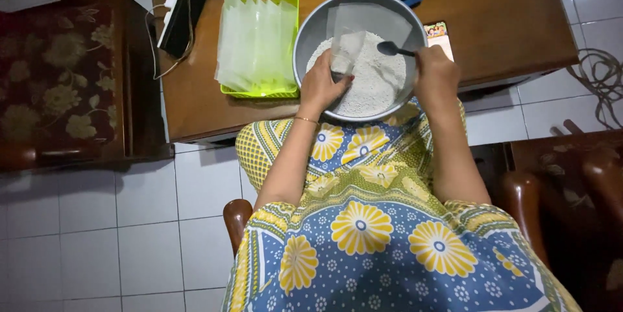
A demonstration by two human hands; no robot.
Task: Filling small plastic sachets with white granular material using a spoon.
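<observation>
Flowered yellow-and-blue cloth (363, 234) covered the lap. Above it, the left hand (322, 85) pinched a small clear plastic bag (347, 52), limp and slippery, best held at its mouth, over white grains in the metal basin (311, 26). Closed right hand (435, 72) gripped a spoon (392, 48). Basin overhung the table edge (195, 127); open room lay right.

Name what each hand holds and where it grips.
Left hand holds a small clear plastic bag by its lower part. Right hand holds a dark spoon by the handle end.

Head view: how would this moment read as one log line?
left hand: holds clear bag | right hand: holds spoon | over: basin of white grains
</observation>
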